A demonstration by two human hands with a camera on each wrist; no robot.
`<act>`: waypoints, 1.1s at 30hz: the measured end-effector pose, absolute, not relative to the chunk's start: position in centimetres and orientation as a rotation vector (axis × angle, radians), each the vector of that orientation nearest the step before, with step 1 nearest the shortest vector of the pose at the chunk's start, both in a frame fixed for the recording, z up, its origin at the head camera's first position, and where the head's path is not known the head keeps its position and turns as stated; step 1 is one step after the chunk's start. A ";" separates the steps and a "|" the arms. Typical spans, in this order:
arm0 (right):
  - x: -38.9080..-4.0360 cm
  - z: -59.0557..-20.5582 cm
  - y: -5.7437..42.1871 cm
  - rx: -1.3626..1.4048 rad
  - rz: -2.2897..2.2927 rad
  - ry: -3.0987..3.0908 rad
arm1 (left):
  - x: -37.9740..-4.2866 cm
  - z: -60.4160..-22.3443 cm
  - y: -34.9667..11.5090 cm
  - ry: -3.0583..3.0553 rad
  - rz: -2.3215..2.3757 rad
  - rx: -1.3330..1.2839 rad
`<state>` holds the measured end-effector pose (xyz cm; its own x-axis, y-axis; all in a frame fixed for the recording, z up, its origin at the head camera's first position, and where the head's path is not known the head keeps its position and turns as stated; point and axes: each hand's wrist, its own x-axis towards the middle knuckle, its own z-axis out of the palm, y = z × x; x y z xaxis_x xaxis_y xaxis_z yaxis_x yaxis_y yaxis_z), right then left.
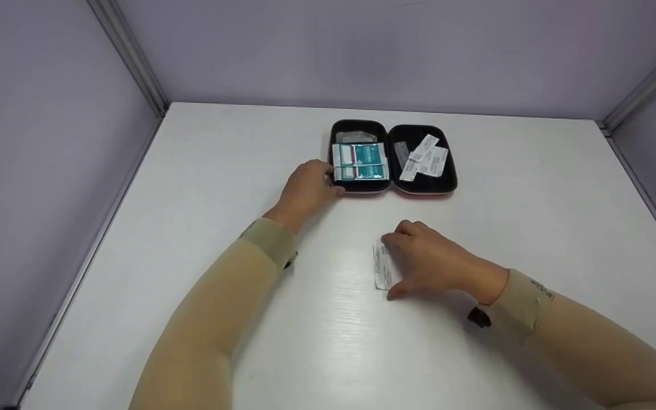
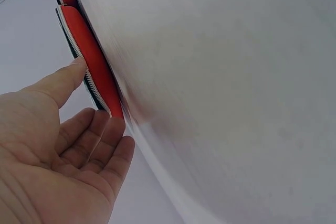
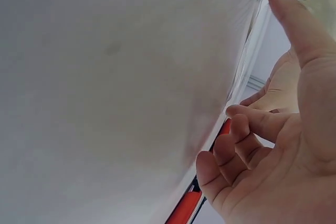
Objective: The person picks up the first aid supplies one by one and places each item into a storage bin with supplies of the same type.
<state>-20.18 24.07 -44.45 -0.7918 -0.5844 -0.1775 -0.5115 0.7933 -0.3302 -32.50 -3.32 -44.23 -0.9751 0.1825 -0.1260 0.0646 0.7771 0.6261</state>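
Observation:
An unzipped black-lined case with a red outside (image 1: 362, 188) lies spread at the back of the table. My left hand (image 1: 306, 191) holds its near left corner, thumb on the zipper edge (image 2: 86, 72) at the front and fingers curled round the side. The left half of the case holds teal-and-white packets (image 1: 368, 162) and a clear bag (image 1: 356, 137). Several white paper strips (image 1: 427, 156) lie in the right half. Nearer to me, my right hand (image 1: 433, 256) spans a flat, printed white packet (image 1: 382, 267), thumb and forefinger spread to its two ends.
The white table (image 1: 203, 171) reaches to pale walls (image 1: 373, 62) at the back and sides. Grey metal posts (image 1: 134, 57) stand at the corners. Both forearms wear beige sleeves (image 1: 220, 302).

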 end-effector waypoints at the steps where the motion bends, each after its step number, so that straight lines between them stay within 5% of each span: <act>1: -20.2 -44.5 24.0 -0.837 -0.390 2.710 | -32.5 -44.2 -3.3 2.789 0.977 0.190; 33: -20.1 -43.2 25.1 -0.829 -0.599 2.734 | -32.5 -43.8 -3.0 2.773 0.956 0.144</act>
